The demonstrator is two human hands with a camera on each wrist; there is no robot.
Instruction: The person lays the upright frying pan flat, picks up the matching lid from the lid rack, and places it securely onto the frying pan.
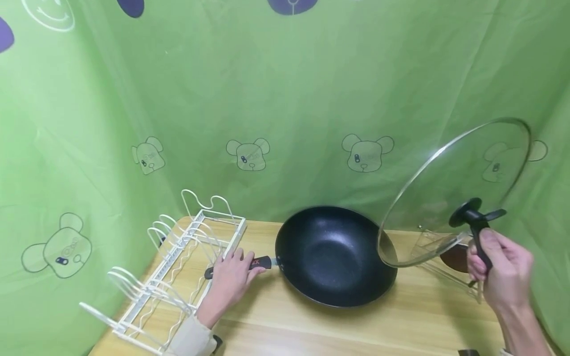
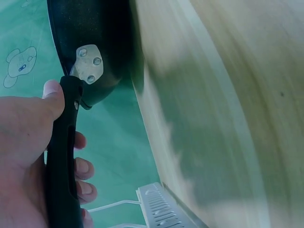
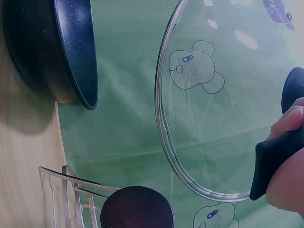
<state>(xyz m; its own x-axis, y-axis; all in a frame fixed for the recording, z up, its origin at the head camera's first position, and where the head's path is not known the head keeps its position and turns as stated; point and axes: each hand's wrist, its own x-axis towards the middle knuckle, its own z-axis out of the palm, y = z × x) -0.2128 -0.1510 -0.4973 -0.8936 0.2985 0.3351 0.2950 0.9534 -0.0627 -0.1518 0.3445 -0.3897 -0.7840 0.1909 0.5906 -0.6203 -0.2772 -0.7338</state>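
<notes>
A black wok [image 1: 334, 257] sits on the wooden table, its handle [image 2: 64, 142] pointing left. My left hand [image 1: 231, 277] grips that handle, with the thumb along one side and fingers curled round the other in the left wrist view. At the right, my right hand [image 1: 505, 267] holds a glass lid [image 1: 438, 198] by its black handle [image 1: 478, 232]. The lid is tilted up on edge in the air, with its metal rim in front of the wok's right side in the head view. In the right wrist view, the lid's rim [image 3: 161, 123] stands apart from the wok [image 3: 78, 52].
A white wire rack [image 1: 165, 277] stands on the table's left side, next to my left hand. At the right, behind the lid, is a metal rack [image 3: 71, 185] with a dark round object [image 3: 137, 209]. Green printed cloth [image 1: 289, 99] surrounds the table [image 1: 285, 326].
</notes>
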